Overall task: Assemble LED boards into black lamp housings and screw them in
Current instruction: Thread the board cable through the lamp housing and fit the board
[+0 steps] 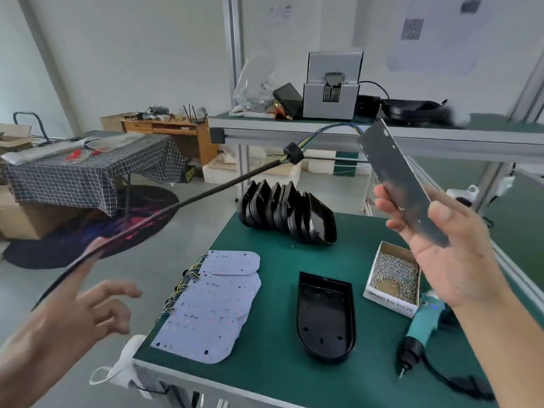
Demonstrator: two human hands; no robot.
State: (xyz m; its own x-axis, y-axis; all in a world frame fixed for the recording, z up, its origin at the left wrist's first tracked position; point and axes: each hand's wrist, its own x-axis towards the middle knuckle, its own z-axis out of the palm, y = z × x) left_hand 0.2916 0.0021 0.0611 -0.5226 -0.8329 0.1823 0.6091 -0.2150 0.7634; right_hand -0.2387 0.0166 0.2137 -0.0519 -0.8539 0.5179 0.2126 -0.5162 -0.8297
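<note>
Green-matted worktop [265,363] in a workshop, aluminium framing behind. Right hand [450,254] raised above the worktop's right side, grip closed on 1 LED board [403,184] by its lower end, thumb across the face; board tilted, long axis running up and away to the left. Cable [206,192] trailing from the board's top edge, sweeping left across the left hand [73,322], whose grip is loose, fingers spread, cable lying over the index finger, not clearly pinched. Open black housing [325,316] flat on the mat, below and left of the held board, long axis roughly toward the viewer; right hand nearer. Likely next: lowering the board into it.
</note>
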